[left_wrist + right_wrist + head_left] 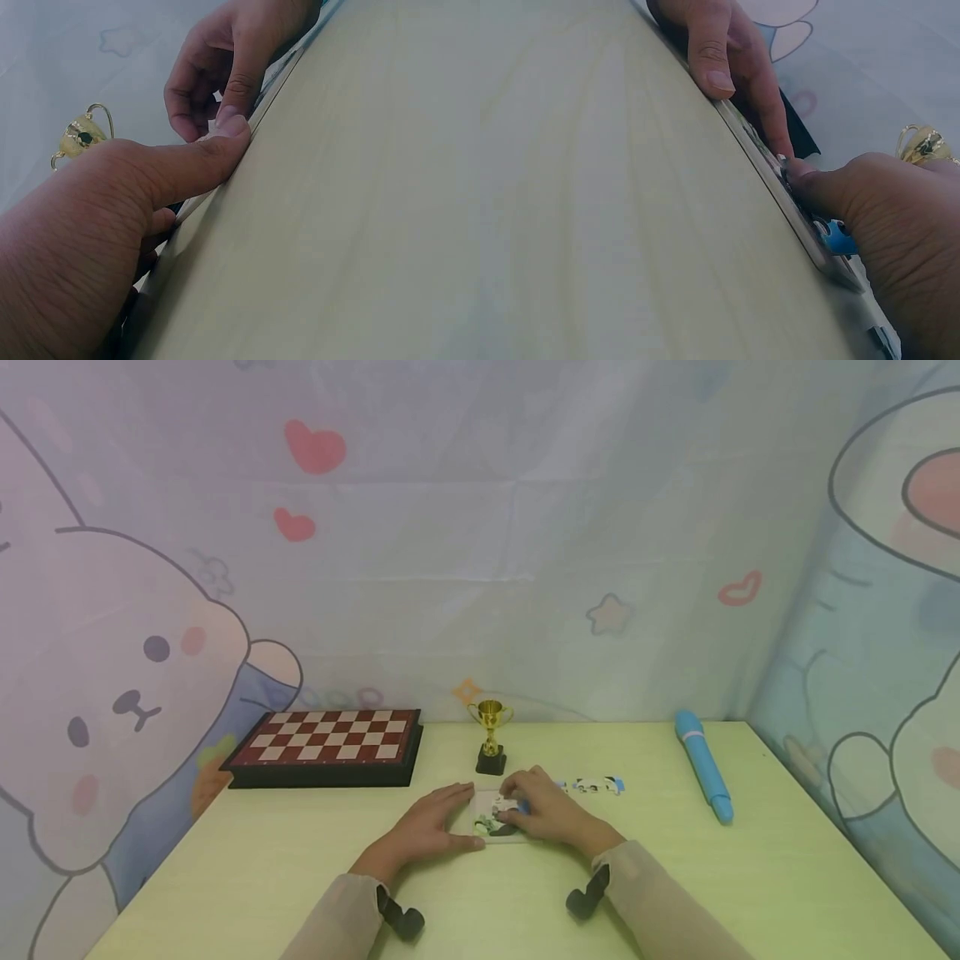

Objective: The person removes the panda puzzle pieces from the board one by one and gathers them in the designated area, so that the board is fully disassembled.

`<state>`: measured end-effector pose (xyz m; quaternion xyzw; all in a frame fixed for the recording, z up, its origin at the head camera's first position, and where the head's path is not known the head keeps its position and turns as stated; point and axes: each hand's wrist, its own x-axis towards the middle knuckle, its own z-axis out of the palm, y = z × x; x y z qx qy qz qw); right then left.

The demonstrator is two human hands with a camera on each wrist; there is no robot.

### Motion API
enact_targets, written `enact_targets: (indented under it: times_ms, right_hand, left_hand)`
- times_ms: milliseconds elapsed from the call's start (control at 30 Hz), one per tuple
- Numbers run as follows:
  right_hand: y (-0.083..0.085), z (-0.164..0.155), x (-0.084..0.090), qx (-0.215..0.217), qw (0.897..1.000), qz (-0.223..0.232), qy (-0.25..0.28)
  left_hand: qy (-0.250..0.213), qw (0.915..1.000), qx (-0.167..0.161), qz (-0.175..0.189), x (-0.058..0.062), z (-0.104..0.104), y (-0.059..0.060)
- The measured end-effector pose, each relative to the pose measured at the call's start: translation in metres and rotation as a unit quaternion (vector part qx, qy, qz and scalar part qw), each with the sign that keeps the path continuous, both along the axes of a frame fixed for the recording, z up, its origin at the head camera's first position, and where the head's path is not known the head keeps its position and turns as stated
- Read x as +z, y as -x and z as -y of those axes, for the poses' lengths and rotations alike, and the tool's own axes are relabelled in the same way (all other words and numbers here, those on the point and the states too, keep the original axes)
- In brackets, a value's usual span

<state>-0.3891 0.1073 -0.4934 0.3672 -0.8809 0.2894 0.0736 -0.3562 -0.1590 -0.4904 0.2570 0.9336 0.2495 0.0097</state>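
Observation:
A small, shallow puzzle tray (486, 839) with a pale rim lies flat before me, some printed green, black and white pieces inside. My left hand (427, 827) steadies its left side, thumb at the near edge and fairly straight fingers towards the far corner. Over the tray's right part, my right hand (551, 810) pinches a puzzle piece (781, 158) between thumb and fingers. Most of that piece is hidden; only a pale edge shows. A blue puzzle piece (840, 238) shows under the right hand in the right wrist view.
More puzzle pieces (600, 785) lie right of the tray, partly behind the right hand. A gold trophy cup (491, 735) stands behind the tray. At the back left sits a red-and-white chessboard (330, 739); a blue pen-shaped object (703, 764) lies at the right.

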Motion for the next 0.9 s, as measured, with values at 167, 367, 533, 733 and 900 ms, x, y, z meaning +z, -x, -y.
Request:
enact_targets:
  times_ms: [167, 367, 533, 733, 900]
  right_hand:
    - [-0.0016, -0.0009, 0.0027, 0.004, 1.0, 0.018, 0.015]
    - [-0.0039, -0.0026, 0.004, 0.049, 0.998, -0.034, 0.024]
    - [-0.0053, -0.0019, 0.0041, 0.061, 0.997, -0.024, 0.035]
    - [-0.0034, -0.0017, 0.0013, 0.057, 0.997, -0.006, 0.043]
    - [-0.0017, -0.0014, -0.0004, 0.059, 0.997, -0.01, 0.049]
  left_hand:
    - [-0.001, 1.0, -0.001, -0.002, 0.0004, -0.0002, -0.0001]
    - [0.0, 1.0, -0.001, -0.002, 0.0015, -0.0004, -0.0011]
    - [-0.001, 1.0, 0.0, 0.0, 0.0018, -0.0001, -0.0025]
    - [-0.002, 1.0, -0.002, 0.0, 0.0024, -0.0006, -0.0029]
    - [-0.001, 1.0, -0.002, -0.003, 0.002, -0.0008, -0.0021]
